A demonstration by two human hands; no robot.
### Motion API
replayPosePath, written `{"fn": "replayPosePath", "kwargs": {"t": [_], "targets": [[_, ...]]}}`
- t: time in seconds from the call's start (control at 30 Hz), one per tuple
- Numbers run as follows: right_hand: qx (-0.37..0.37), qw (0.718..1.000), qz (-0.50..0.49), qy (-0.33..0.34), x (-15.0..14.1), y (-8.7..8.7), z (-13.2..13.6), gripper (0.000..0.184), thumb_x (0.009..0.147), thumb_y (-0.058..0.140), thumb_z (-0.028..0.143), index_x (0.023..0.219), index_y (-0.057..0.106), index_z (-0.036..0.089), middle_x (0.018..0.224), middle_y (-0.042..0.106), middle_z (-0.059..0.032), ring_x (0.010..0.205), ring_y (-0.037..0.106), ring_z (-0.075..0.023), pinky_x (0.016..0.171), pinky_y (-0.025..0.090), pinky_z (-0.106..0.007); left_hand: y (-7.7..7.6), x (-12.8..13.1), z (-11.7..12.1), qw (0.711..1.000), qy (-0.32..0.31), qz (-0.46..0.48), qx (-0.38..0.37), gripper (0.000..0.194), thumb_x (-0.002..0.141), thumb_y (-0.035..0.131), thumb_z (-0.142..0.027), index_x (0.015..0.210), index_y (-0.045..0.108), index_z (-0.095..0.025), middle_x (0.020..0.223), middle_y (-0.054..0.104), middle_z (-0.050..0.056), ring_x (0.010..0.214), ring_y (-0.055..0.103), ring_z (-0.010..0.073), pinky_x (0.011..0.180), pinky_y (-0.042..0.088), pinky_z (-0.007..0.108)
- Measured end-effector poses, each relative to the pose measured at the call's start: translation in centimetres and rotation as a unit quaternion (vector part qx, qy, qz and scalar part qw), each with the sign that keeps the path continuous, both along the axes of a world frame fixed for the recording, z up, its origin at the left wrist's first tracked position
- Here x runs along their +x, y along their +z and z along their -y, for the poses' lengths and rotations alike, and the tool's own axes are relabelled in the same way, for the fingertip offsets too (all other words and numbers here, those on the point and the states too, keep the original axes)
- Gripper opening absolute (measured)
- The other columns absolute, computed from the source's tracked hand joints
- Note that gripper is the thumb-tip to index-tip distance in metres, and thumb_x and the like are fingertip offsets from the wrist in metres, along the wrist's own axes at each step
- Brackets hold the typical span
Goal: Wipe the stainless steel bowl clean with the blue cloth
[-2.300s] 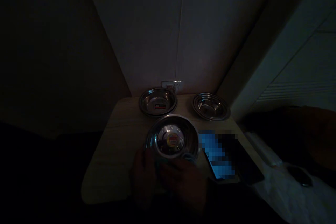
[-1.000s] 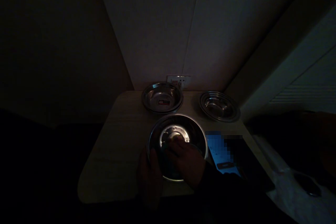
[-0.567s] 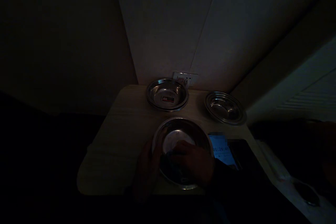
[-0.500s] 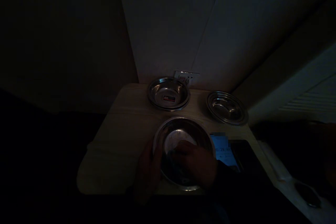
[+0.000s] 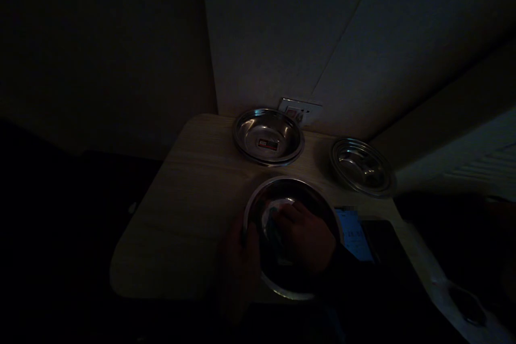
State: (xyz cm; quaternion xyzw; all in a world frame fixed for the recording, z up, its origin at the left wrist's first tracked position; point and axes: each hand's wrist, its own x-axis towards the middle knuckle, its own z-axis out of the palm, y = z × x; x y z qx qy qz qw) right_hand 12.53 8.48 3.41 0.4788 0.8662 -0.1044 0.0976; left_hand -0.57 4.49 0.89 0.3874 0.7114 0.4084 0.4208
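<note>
A shiny round metal bowl (image 5: 316, 196) sits near the front of the small wooden table. My left hand (image 5: 239, 260) grips its left rim, thumb over the edge and the other fingers mostly lost in shadow. Inside the bowl, my right hand (image 5: 306, 239) has its fingers closed and pressed toward the bottom. Under those fingers shows a dark greenish cloth-like piece (image 5: 274, 228); the dim light hides its exact kind.
Behind stands a stack of metal bowls (image 5: 262, 131) with a label in the top one. More nested metal bowls (image 5: 360, 166) are at the back right. A lit phone (image 5: 355, 234) and a dark flat object (image 5: 385, 239) lie right of my bowl. A wall socket (image 5: 300, 110) is behind.
The view has shifted slightly, so the table things appear lower or farther right. My right hand has moved a little within the bowl, and more of the greenish piece shows. My left hand stays at the rim.
</note>
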Motion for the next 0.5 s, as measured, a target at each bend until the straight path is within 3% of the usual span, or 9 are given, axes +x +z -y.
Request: {"fn": "replayPosePath", "kwargs": {"t": [0.13, 0.33, 0.5], "targets": [[-0.051, 0.999, 0.006, 0.015, 0.20, 0.45, 0.65, 0.027, 0.087, 0.045, 0.017, 0.107, 0.062, 0.019, 0.106, 0.060, -0.0087, 0.099, 0.050, -0.0218, 0.072, 0.047, -0.029, 0.19, 0.23, 0.00, 1.000, 0.010, -0.019, -0.009, 0.032, 0.080, 0.042, -0.033, 0.098, 0.064, -0.018, 0.091, 0.069, 0.006, 0.079, 0.063, 0.0198, 0.071, 0.048, 0.028], [-0.031, 0.999, 0.005, -0.025, 0.14, 0.85, -0.13, 0.029, 0.086, 0.042, 0.014, 0.107, 0.062, 0.017, 0.106, 0.059, -0.0092, 0.102, 0.049, -0.0219, 0.080, 0.044, -0.030, 0.61, 0.26, 0.16, 1.000, -0.005, -0.015, -0.014, 0.031, 0.081, 0.041, -0.033, 0.098, 0.063, -0.018, 0.096, 0.068, 0.006, 0.085, 0.062, 0.0191, 0.074, 0.046, 0.027], [-0.080, 0.997, -0.014, 0.010, 0.10, 0.86, 0.38, 0.026, 0.086, 0.044, 0.016, 0.103, 0.064, 0.020, 0.106, 0.060, -0.0073, 0.102, 0.050, -0.0198, 0.081, 0.043, -0.027, 0.46, 0.49, 0.03, 1.000, 0.007, -0.016, -0.009, 0.031, 0.082, 0.041, -0.032, 0.099, 0.062, -0.018, 0.097, 0.068, 0.006, 0.086, 0.062, 0.0183, 0.076, 0.046, 0.026]]}}
